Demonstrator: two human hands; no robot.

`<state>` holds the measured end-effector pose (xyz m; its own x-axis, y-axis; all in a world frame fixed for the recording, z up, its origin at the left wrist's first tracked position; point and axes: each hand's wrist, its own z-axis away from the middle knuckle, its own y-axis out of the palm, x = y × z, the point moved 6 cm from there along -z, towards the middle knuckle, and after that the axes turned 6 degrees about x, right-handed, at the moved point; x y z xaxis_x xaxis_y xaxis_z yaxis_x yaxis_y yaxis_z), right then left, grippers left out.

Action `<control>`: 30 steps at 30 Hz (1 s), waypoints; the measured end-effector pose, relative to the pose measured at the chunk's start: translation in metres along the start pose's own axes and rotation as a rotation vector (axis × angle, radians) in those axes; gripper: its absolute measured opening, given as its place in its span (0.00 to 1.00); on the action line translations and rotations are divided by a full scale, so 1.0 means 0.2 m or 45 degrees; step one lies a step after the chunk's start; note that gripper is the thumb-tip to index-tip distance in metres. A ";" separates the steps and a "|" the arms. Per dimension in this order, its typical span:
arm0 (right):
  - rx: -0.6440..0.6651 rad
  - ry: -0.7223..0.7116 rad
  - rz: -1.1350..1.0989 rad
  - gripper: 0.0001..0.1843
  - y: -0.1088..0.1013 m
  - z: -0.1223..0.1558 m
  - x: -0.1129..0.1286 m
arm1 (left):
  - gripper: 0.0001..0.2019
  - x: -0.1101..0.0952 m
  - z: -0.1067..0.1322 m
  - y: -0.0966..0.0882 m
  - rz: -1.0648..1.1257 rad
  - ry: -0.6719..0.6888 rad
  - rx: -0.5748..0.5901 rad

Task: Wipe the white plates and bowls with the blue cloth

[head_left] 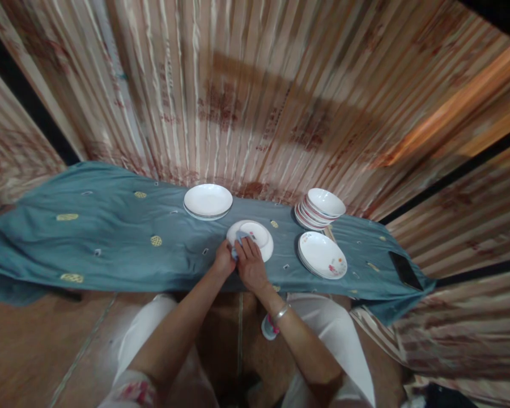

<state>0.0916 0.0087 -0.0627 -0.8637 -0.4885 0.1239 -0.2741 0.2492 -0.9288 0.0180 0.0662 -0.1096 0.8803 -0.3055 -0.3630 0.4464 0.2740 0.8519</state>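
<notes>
A white plate (259, 235) lies on the blue-green cloth (110, 238) straight in front of me. My left hand (223, 260) grips the plate's near-left rim, fingers closed. My right hand (250, 263), with a silver bangle on the wrist, presses a small grey-blue rag (241, 236) onto the plate's surface, fingers closed over it.
A stack of white plates (208, 201) sits behind and to the left. At the right, a pile of bowls (321, 208) and a flowered plate stack (323, 255). A dark phone (403, 270) lies near the cloth's right end. Corrugated metal wall (255, 96) stands behind.
</notes>
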 end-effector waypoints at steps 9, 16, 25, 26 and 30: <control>0.268 -0.276 0.061 0.19 -0.07 -0.30 0.06 | 0.07 -0.02 0.04 -0.01 0.018 0.008 -0.165; 0.504 -0.310 0.126 0.13 -0.02 -0.48 0.07 | 0.13 -0.03 0.07 0.04 0.027 -0.057 -0.040; 0.529 -0.154 0.046 0.15 -0.03 -0.59 -0.04 | 0.21 -0.03 0.11 0.07 0.063 -0.113 -0.095; 0.539 -0.137 0.036 0.15 -0.03 -0.59 -0.05 | 0.22 -0.03 0.11 0.07 0.049 -0.124 -0.106; 0.495 -0.058 0.011 0.16 -0.03 -0.62 -0.12 | 0.19 -0.04 0.11 0.06 -0.013 -0.065 -0.157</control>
<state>0.0623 0.1227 -0.0165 -0.8432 -0.5267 0.1077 -0.0784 -0.0777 -0.9939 0.0136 0.0523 -0.0877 0.8676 -0.3537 -0.3494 0.4746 0.3795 0.7942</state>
